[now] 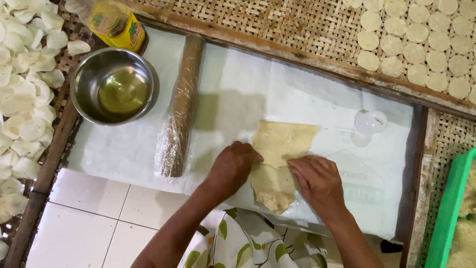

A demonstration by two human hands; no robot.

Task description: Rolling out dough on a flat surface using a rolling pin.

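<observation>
White plastic sheeting point(124, 154) covers the floor work area. Both hands, left hand point(233, 166) and right hand point(317, 181), press flat on the dough sheet point(282, 149), fingers spread; a wrapped rolling pin point(181, 106) lies near the left edge.

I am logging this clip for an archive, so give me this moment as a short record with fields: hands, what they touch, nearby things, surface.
left hand: left hand pressed flat on the left edge of the dough sheet
right hand: right hand flat on the sheet's right side
dough: thin, pale yellow, ragged outline
surface: white plastic sheet
nearby: wrapped rolling pin, steel bowl of oil, yellow bottle, clear round cutter
surroundings: cut dough discs on woven tray
</observation>
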